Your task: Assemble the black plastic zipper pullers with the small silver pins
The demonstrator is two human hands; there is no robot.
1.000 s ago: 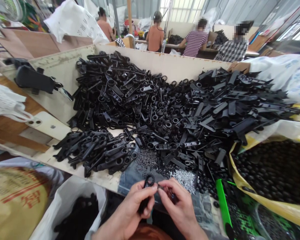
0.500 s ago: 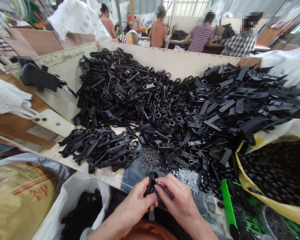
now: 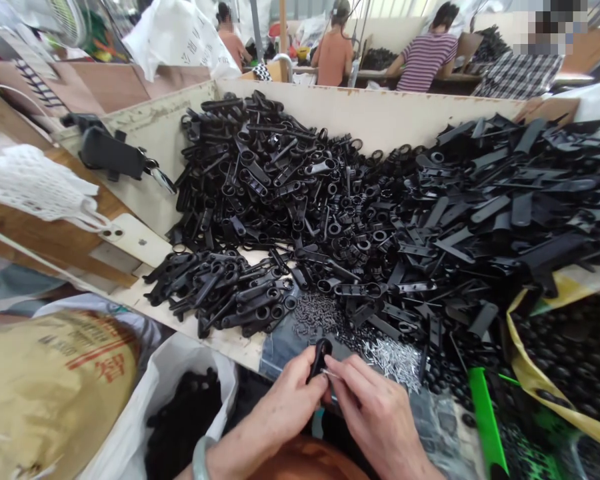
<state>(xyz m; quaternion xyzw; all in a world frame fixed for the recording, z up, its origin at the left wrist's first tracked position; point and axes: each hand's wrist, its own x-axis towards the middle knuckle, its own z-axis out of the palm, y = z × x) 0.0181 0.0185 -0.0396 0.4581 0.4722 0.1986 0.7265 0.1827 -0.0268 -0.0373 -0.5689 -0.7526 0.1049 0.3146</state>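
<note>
My left hand (image 3: 290,397) is closed around a black plastic part (image 3: 321,353) with a rounded, ring-like end pointing up and away. Close against it, my right hand (image 3: 377,407) pinches a thin silver pin (image 3: 333,375) between thumb and fingers, its tip at the part's side. Whether the tip is inside a hole, I cannot tell. Just beyond my hands lie a heap of silver pins (image 3: 393,363) and a heap of tiny grey pieces (image 3: 315,317). Similar black parts (image 3: 240,287) lie in a loose row to the left.
Large piles of black ringed parts (image 3: 260,167) and flat black pieces (image 3: 500,207) fill the walled table. A white sack (image 3: 225,373) stands at left, a yellow-edged sack (image 3: 535,360) and green tray (image 3: 487,423) at right. A phone (image 3: 143,240) lies left. Several people sit behind.
The view has turned slightly left, so everything sits farther right. A thin silver pin now shows in my right fingers, and the black part in my left hand has tilted.
</note>
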